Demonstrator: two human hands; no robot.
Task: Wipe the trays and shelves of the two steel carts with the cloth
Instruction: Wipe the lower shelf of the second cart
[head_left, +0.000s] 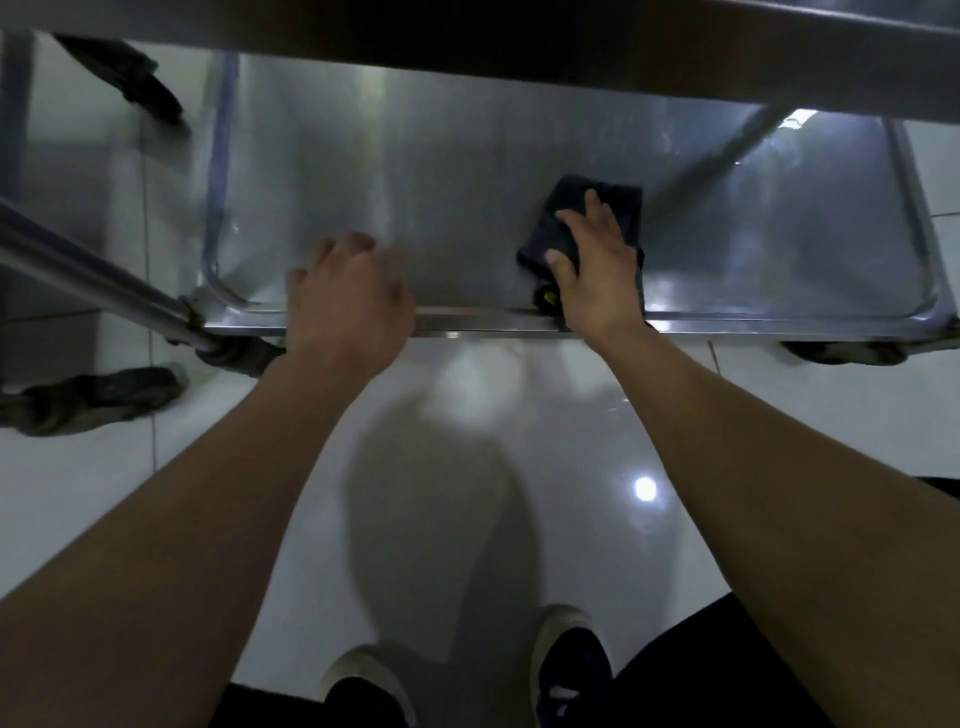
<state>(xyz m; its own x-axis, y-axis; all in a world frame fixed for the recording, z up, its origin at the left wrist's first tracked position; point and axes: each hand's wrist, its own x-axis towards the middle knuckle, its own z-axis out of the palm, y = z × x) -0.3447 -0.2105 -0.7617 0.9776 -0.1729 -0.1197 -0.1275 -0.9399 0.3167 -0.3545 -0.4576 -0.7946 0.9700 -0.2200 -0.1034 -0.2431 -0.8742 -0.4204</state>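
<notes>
The dark cloth is pressed flat on the bottom shelf of a steel cart, near the shelf's front edge and right of its middle, by the right hand, whose fingers are spread and nearly straight on top of it. The left hand is set on the front rim towards the shelf's left corner, with its fingers loosely curled; whether the rim is gripped or only leaned on cannot be told through the blur.

The wiping of this low shelf is judged to be in progress. The steel is streaked and reflective, so cleaned and uncleaned parts cannot be separated. The far edge and both far corners are judged still to be reached. Of the upper tray only the underside is seen, so its state is unknown, and the second cart's surfaces are not shown.

The reach towards the far edge is limited by the upper tray overhead. A steel leg is seen at the front left corner, castors on the white tiled floor, and the person's shoes just before the cart.
</notes>
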